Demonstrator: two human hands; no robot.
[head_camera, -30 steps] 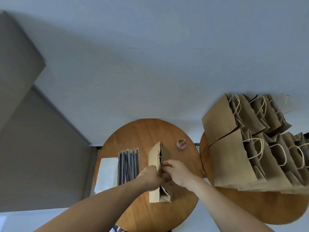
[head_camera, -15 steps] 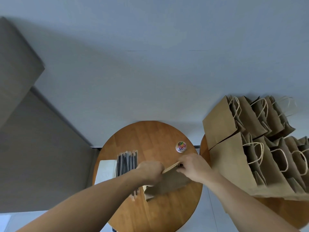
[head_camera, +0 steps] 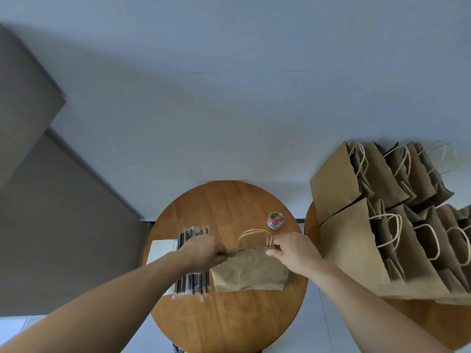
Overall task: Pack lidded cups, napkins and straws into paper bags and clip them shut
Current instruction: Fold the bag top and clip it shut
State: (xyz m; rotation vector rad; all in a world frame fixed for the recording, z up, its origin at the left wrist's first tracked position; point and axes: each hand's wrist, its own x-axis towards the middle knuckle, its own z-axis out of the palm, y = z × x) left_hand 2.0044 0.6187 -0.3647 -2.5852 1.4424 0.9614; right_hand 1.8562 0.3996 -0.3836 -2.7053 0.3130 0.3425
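The left hand (head_camera: pixel 204 253) and right hand (head_camera: pixel 293 250) each pinch one end of the paper bag (head_camera: pixel 249 271) top, probably to hold it flat for clipping.

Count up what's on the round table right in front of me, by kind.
Paper bag, gripped by left hand and right hand: 1
Jar of clips: 1
Bunch of straws: 1
Stack of napkins: 1
Total: 4

We observe left hand (head_camera: pixel 204 252) and right hand (head_camera: pixel 293 250) gripping a paper bag's (head_camera: pixel 249 270) top edge above the bench (head_camera: pixel 229 324).
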